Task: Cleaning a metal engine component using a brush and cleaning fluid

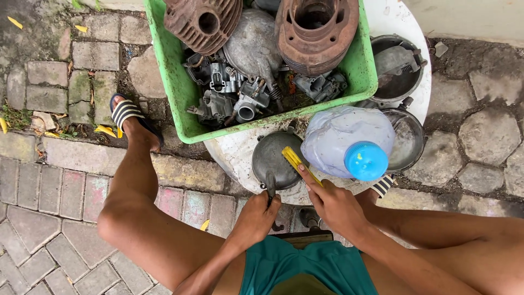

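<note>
A dark round metal cover (273, 158) is seen lying on a white disc (234, 155), just in front of the knees, and its narrow handle-like end is gripped by the left hand (255, 217), whose fingers are closed tightly around it. A yellow tool (297, 162), flat and thin, is held by the right hand (333, 205); it is pinched between thumb and outstretched forefinger, and its tip is laid on the cover's right edge. Just right of the tool, a cloudy plastic bottle (341, 139) with a blue cap (365, 160) is found lying on the disc, touching a shallow metal bowl (409, 139). Beyond the bowl, a second round housing (396, 65) is set on the disc's far edge. Behind the cover, a green crate (177, 87) is rested partly on the disc; it is filled with a grey carburettor (240, 101), other small engine parts, and two rusty finned cylinders (204, 22). A striped sandal (126, 112) is worn on the left foot, planted on mossy paving (49, 180) beside the crate, and teal shorts (303, 267) are visible at the bottom
</note>
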